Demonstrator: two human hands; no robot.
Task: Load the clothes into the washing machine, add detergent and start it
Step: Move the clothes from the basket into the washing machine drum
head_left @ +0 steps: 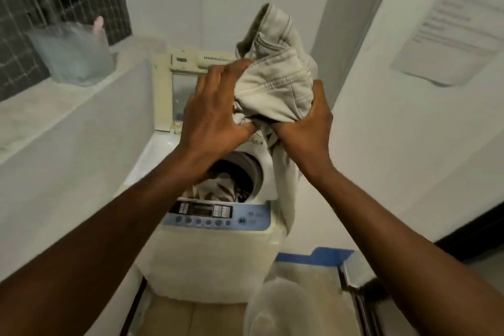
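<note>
Both hands are up over the washing machine (218, 248) here, bunching up a pair of pale grey jeans (275, 82). The left hand (215, 114) is spread over the left side of the bundle with its grip closed around the fabric, thumb tucked in underneath. The right hand (308, 128) has a tight grip on the lower right of the same bundle, fingers buried in the cloth. The waistband end sticks up above the hands, and one leg hangs down past the right wrist, trailing over the machine's right top corner.

The machine is a top loader with its lid (174, 82) flipped up at the back. The drum (231, 180) is open and already has some clothes (218, 191) in it, something white with dark brown patches. So the jeans are held above the opening, not inside. The control panel (215, 215) sits at the front edge, blue trim with a row of round buttons and a dark display.

On the ledge (54, 106) to the left there's a clear plastic bag (73, 54), contents too blurry to tell. A sheet of printed paper (458, 16) is stuck on the right wall. Down at the bottom there's a pale rounded thing (286, 308), too blurry to tell what
</note>
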